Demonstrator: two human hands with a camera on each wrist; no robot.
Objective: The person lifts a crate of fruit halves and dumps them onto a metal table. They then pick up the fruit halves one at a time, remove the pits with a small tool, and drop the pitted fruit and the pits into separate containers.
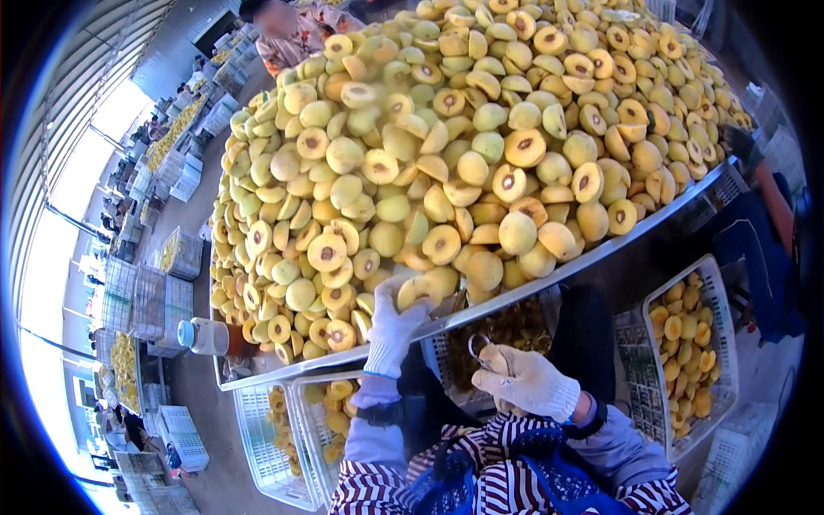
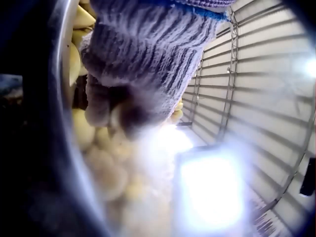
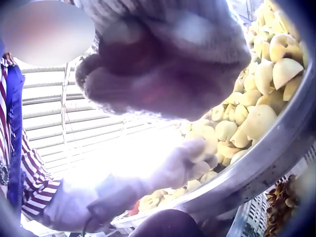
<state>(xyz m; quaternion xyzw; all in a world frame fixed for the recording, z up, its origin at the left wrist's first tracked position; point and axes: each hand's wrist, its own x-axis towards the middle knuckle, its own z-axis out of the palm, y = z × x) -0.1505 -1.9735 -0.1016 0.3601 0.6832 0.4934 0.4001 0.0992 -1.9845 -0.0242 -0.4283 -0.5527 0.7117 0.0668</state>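
A heap of halved yellow peaches (image 1: 403, 163), many with brown pits showing, fills a metal-rimmed table. At its near edge my gloved left hand (image 1: 395, 333) holds a peach half (image 1: 415, 293) between thumb and fingers. The left wrist view shows that glove (image 2: 143, 64) from close by, its fingers bent over the fruit. My gloved right hand (image 1: 534, 383) grips a small tool with a metal loop (image 1: 479, 345), in front of the table rim. Its handle is hidden in the glove. In the right wrist view, this glove (image 3: 163, 64) is dark and blurred, and the tool does not show.
Below the rim (image 1: 481, 319) stands a crate of brown pits (image 1: 506, 339). White crates of peach halves stand left (image 1: 296, 446) and right (image 1: 678, 360). A jar with a blue lid (image 1: 210, 336) is at the table's left corner. Another person (image 1: 296, 39) is across the heap.
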